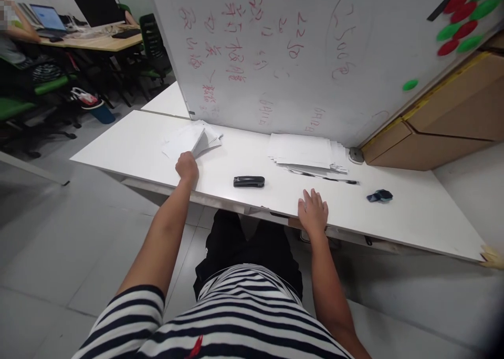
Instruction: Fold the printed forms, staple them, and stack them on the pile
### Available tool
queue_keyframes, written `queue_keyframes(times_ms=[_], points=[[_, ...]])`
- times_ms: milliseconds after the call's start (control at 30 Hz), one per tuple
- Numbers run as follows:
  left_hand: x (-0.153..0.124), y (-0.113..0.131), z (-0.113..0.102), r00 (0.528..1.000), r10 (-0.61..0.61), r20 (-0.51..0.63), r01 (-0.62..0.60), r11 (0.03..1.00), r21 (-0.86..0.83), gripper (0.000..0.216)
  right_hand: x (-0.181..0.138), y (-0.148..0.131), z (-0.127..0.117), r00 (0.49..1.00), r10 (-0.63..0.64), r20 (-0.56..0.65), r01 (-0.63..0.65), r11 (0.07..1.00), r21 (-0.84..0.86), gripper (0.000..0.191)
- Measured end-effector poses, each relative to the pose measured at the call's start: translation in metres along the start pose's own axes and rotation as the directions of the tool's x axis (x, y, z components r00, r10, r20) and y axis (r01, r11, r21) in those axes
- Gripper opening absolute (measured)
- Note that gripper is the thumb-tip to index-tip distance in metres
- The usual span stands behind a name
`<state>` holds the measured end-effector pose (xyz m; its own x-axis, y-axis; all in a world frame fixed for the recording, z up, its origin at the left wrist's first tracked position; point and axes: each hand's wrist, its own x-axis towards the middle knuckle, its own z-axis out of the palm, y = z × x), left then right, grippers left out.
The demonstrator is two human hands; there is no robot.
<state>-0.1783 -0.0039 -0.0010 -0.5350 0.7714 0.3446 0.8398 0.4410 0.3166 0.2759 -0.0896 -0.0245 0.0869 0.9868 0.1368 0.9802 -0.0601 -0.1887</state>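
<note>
Left hand (187, 167): well left of the black oblong stapler (249, 181), grip closed on the near corner of the loose sheaf of white paper sheets (192, 138), lifting its edge off the white tabletop (134, 144).
Sheaf: up and left of the stapler, fanning away from the left hand toward the whiteboard (275, 54).
Stapler: between both hands, long axis left-right.
Right hand (313, 210): just right of the stapler, flat, fingers spread, holding nothing.
White paper stack (303, 151): beyond the right hand, untouched.
</note>
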Motion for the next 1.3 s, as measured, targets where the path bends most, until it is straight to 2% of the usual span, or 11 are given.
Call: queue_keyframes(times_ms=[200,533,767,867,1033,1133,1233,1300], points=[[0.003,-0.004,0.001,0.996,-0.085,-0.041,0.078,0.986,-0.146,0.022,0.000,0.001,0.002,1.000,-0.001,-0.006,0.001,0.999,0.036,0.052],[0.007,-0.007,0.004,0.996,-0.051,-0.072,0.046,0.997,-0.064,0.017,0.000,0.001,0.002,1.000,-0.002,0.001,0.002,0.999,0.034,0.052],[0.007,-0.007,0.009,0.996,-0.063,-0.057,0.055,0.991,-0.121,0.015,0.000,0.001,0.002,1.000,-0.011,-0.021,0.011,1.000,0.025,0.051],[0.004,-0.005,0.004,0.996,-0.063,-0.065,0.049,0.979,-0.197,0.014,-0.001,0.001,0.001,0.998,-0.016,-0.056,0.017,0.999,0.030,0.051],[0.015,-0.006,-0.024,0.975,-0.187,-0.119,0.130,0.917,-0.378,0.012,-0.001,0.001,0.006,0.997,-0.023,-0.079,0.026,0.999,0.043,0.050],[0.034,-0.010,-0.040,0.938,-0.307,-0.161,0.177,0.823,-0.541,0.011,0.001,0.000,0.009,0.995,-0.028,-0.094,0.032,0.998,0.045,0.050],[0.050,-0.012,-0.050,0.903,-0.408,-0.132,0.223,0.710,-0.668,0.015,0.001,0.001,0.009,0.996,-0.026,-0.083,0.029,0.999,0.034,0.050],[0.054,-0.012,-0.053,0.907,-0.409,-0.100,0.226,0.673,-0.704,0.018,0.001,0.001,0.009,0.997,-0.028,-0.078,0.031,0.999,0.034,0.050]])
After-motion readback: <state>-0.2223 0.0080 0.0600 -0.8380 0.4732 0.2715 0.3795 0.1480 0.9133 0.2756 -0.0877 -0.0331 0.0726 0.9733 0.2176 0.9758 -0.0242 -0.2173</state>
